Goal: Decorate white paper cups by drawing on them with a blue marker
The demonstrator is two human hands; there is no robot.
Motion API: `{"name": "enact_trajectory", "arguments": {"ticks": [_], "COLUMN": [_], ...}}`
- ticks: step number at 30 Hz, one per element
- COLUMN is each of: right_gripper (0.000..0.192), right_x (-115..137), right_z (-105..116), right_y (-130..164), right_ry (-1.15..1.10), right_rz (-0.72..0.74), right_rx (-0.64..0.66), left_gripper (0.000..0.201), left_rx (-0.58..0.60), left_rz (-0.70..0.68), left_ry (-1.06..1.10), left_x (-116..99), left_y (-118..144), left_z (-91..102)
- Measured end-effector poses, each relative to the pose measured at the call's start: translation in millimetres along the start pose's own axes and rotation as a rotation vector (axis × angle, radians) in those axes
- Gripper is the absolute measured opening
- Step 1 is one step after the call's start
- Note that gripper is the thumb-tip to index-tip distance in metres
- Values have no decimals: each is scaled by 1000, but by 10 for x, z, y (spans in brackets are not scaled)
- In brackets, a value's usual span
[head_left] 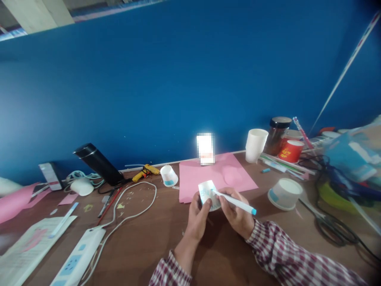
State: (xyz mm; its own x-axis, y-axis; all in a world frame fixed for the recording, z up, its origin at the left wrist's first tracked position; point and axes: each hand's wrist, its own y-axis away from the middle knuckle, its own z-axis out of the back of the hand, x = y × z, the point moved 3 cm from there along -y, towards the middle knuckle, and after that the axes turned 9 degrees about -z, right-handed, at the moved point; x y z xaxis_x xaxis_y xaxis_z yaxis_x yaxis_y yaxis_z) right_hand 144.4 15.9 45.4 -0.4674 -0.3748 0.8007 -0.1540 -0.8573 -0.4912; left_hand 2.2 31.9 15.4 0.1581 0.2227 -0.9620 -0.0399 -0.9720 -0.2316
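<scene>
Over table (143,238): cup (208,194) clamped by left hand (199,216) fingers; pen (235,202) pinched in right hand (236,214), tip touching cup.

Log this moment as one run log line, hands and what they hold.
left hand: holds small paper cup | right hand: holds marker, tip on cup | surface: brown table | behind: pink paper

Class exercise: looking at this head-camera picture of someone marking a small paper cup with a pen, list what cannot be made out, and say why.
- Marks on the small cup: too small, partly covered by the left hand.
- Pen tip: hidden against the cup; right hand grips it.
- Card by the blue wall: pixelated.
- Blue bag, right edge: blurred.
- Booklet: cut off at the left edge.
</scene>
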Motion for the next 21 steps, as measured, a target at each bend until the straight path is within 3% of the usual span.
{"name": "enact_trajectory", "arguments": {"ticks": [21], "right_gripper": [13], "right_x": [0], "right_z": [10], "right_y": [-15], "right_ry": [12], "right_rz": [-5], "right_rx": [3], "left_gripper": [35], "left_rx": [29], "left_rz": [-12], "left_ry": [-79], "left_x": [-67], "left_y": [-7], "left_z": [-14]}}
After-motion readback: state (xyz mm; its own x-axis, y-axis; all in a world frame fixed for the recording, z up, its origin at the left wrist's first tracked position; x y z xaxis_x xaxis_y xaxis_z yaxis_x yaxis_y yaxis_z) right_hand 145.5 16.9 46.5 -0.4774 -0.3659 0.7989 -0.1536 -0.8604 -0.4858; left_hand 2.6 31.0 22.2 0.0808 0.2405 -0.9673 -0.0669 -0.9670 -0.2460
